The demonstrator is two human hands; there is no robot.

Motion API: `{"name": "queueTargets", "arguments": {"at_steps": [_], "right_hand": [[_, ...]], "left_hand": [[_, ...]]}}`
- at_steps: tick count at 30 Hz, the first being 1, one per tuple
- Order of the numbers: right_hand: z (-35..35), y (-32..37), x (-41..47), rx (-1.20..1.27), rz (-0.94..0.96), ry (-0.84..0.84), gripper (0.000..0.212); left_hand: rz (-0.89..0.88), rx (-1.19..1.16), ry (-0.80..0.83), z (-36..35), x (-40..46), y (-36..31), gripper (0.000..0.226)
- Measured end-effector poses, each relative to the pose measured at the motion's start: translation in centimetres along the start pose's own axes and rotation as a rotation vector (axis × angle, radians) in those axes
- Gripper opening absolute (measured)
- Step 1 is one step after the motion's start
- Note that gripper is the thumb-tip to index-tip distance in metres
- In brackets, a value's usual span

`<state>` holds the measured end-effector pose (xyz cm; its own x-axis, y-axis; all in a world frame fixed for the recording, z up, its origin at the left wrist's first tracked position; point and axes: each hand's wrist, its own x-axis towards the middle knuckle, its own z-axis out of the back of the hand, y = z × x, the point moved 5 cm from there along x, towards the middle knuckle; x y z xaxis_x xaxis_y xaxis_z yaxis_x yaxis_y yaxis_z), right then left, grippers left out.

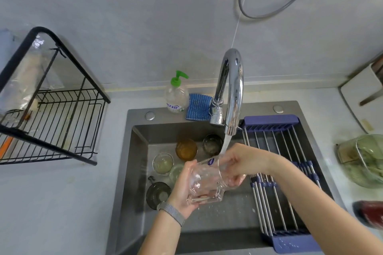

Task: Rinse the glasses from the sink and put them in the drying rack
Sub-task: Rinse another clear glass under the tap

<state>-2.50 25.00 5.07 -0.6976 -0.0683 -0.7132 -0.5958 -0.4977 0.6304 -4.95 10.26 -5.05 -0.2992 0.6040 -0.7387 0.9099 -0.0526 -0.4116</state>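
A clear square-based glass lies tilted on its side over the sink, under running water from the chrome tap. My left hand grips its base and side. My right hand holds its rim, fingers curled round it. Below in the basin stand an amber glass, a dark glass, a clear glass and a smoky glass; another clear one is partly hidden behind my left hand. The black wire drying rack stands on the counter to the left.
A blue roll-up rack spans the sink's right side. A soap bottle with a green pump and a blue cloth sit behind the basin. A green glass bowl and a red object are on the right counter.
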Motion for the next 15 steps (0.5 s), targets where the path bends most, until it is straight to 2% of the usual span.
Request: {"name": "queueTargets", "arguments": {"at_steps": [1,3,5,6,9,11,13,15], "right_hand": [[-0.1,0.1,0.1,0.003,-0.001,0.012,0.033],[-0.3,-0.3,1.7,-0.156,-0.048,-0.121,0.024],[-0.9,-0.7,2.5,-0.260,-0.095,-0.207,0.028],[-1.1,-1.1,2.9,-0.182,-0.059,-0.179,0.028],[-1.2,-2.3,2.4,0.377,-0.031,0.055,0.014],[-1.6,-2.8,2.7,0.561,-0.076,-0.015,0.015],[-2.3,-2.9,3.3,0.595,-0.129,-0.151,0.013],[-2.4,-2.8,3.2,0.633,-0.094,-0.188,0.018]], "left_hand": [[0.003,-0.012,-0.001,0.3,0.2,0.1,0.053],[0.011,-0.026,-0.017,0.4,0.3,0.2,0.052],[-0.012,-0.003,-0.066,0.9,0.7,0.0,0.047],[-0.028,0.010,-0.062,0.9,0.6,-0.3,0.046],[-0.016,0.038,-0.086,0.7,0.1,-1.1,0.047],[-0.002,0.063,-0.133,0.6,0.1,-1.4,0.049],[0.015,0.074,-0.176,0.7,0.5,-1.4,0.053],[0.009,0.012,-0.177,0.6,0.5,-1.6,0.055]]}}
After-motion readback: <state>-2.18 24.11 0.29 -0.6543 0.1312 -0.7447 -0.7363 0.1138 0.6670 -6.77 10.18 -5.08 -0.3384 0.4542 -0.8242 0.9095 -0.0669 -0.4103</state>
